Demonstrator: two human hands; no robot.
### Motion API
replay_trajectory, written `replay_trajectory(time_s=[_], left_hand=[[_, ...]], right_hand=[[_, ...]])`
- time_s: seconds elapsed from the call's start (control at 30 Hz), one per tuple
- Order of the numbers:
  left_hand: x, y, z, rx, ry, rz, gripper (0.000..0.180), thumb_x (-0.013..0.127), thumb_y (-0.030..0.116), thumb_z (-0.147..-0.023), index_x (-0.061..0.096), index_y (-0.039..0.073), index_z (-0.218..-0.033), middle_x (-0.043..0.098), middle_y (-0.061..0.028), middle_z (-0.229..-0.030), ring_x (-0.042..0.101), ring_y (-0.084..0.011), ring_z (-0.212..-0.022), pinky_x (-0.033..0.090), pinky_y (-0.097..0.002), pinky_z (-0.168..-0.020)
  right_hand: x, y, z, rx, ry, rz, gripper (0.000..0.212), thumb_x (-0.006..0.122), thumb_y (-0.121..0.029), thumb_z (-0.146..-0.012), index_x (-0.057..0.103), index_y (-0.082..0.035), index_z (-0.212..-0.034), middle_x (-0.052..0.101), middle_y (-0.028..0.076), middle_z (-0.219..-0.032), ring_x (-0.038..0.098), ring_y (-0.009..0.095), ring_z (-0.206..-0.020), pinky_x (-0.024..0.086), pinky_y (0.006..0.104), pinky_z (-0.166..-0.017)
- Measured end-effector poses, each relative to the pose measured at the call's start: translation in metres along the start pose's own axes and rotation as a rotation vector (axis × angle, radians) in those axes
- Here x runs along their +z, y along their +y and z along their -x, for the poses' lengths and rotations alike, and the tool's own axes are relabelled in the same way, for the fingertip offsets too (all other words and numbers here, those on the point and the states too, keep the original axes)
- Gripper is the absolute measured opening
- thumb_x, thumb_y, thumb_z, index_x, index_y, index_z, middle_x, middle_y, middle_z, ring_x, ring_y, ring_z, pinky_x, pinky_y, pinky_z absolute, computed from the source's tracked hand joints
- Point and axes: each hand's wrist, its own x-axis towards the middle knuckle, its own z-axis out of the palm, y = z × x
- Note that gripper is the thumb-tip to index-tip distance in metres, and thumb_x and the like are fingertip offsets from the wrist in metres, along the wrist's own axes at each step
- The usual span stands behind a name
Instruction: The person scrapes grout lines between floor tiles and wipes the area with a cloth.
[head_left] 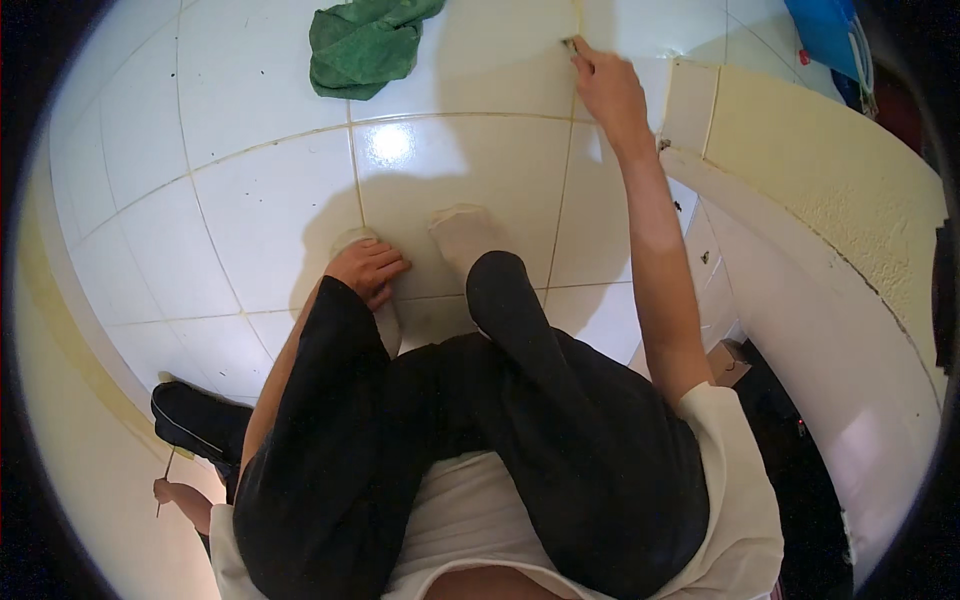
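Far ahead on the right, my right hand reaches down to the white tiled floor. Its fingers are closed around a small dark object, too small to name, at a yellowish grout line. My left hand hangs past my left knee with its fingers loosely stretched and nothing in them. It lies over my left foot; whether it touches the pale sock is unclear. To the left of my right hand, a crumpled green cloth lies on the tiles.
A cream wall corner stands close to my right arm. Beyond it is a blue object. A small cardboard box sits by a dark opening. At lower left are a black shoe-like object and another hand with a thin stick.
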Motion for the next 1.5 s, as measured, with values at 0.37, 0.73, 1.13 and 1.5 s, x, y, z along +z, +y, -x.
replay_trajectory(time_s=[0.37, 0.73, 1.13, 1.5], left_hand=[[0.005, -0.002, 0.002, 0.01, 0.029, 0.012, 0.047, 0.07, 0.01, -0.062, 0.064, 0.004, -0.109, 0.062, -0.0095, -0.103, 0.06, -0.0281, -0.102, 0.05, -0.0414, -0.088], [-0.002, 0.002, -0.001, -0.008, 0.003, 0.014, 0.047, 0.071, 0.01, -0.063, 0.064, 0.005, -0.109, 0.062, -0.0093, -0.105, 0.061, -0.0278, -0.104, 0.05, -0.0408, -0.09], [0.0, -0.002, -0.002, -0.01, -0.028, 0.038, 0.049, 0.072, 0.01, -0.061, 0.064, 0.005, -0.109, 0.062, -0.0094, -0.105, 0.061, -0.0279, -0.103, 0.051, -0.0405, -0.09], [-0.003, 0.001, 0.0, -0.011, -0.048, 0.02, 0.051, 0.073, 0.01, -0.063, 0.063, 0.005, -0.113, 0.063, -0.0091, -0.107, 0.06, -0.0273, -0.105, 0.05, -0.0411, -0.091]], right_hand=[[0.03, 0.024, 0.05, 0.362, -0.017, -0.871, 0.027, 0.062, -0.03, -0.099, 0.068, -0.006, -0.09, 0.05, -0.002, -0.065, 0.041, 0.008, -0.055, 0.03, 0.0269, -0.05], [0.022, 0.01, 0.015, 0.625, -0.127, -0.879, 0.052, 0.054, -0.043, -0.095, 0.06, 0.0, -0.065, 0.048, 0.003, -0.049, 0.042, 0.015, -0.039, 0.03, 0.0337, -0.04], [0.024, 0.022, 0.004, 0.488, -0.107, -0.624, 0.05, 0.055, -0.041, -0.092, 0.062, 0.002, -0.068, 0.054, 0.011, -0.053, 0.049, 0.023, -0.039, 0.04, 0.0417, -0.043], [0.027, 0.003, 0.003, 0.653, -0.065, -0.715, 0.054, 0.054, -0.041, -0.094, 0.063, 0.006, -0.069, 0.058, 0.014, -0.056, 0.056, 0.026, -0.044, 0.046, 0.0432, -0.047]])
